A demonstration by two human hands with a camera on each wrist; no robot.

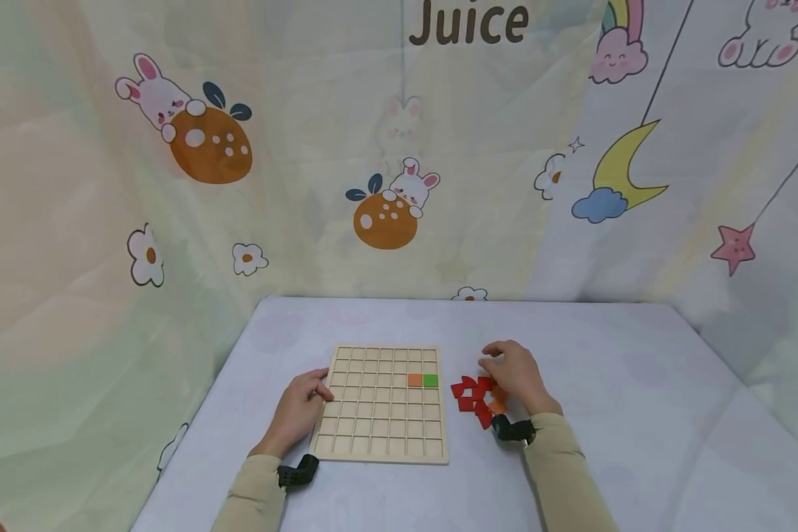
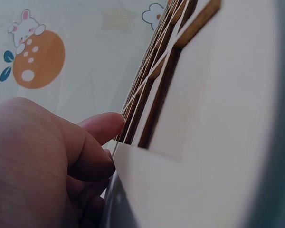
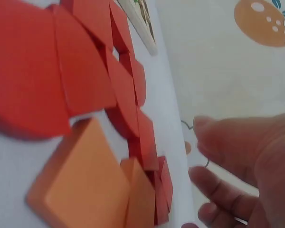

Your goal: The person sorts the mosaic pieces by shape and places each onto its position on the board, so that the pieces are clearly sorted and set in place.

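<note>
Left hand (image 1: 295, 410) pinched the left edge of the wooden grid board (image 1: 381, 410), likely to steady it; board lay right of that hand. Orange square (image 1: 415, 380) and green square (image 1: 430, 380) sat in adjacent cells. Right hand (image 1: 515, 373) hovered, thumb and index apart, nothing visible between; red tiles (image 1: 465, 404) and orange tiles (image 3: 90, 180) lay just beside it, presumably for reach. White table (image 1: 605, 355); cartoon-print backdrop (image 1: 306, 148) beyond both hands.

The printed backdrop (image 1: 319, 96) reads "Juice" in brown letters.
</note>
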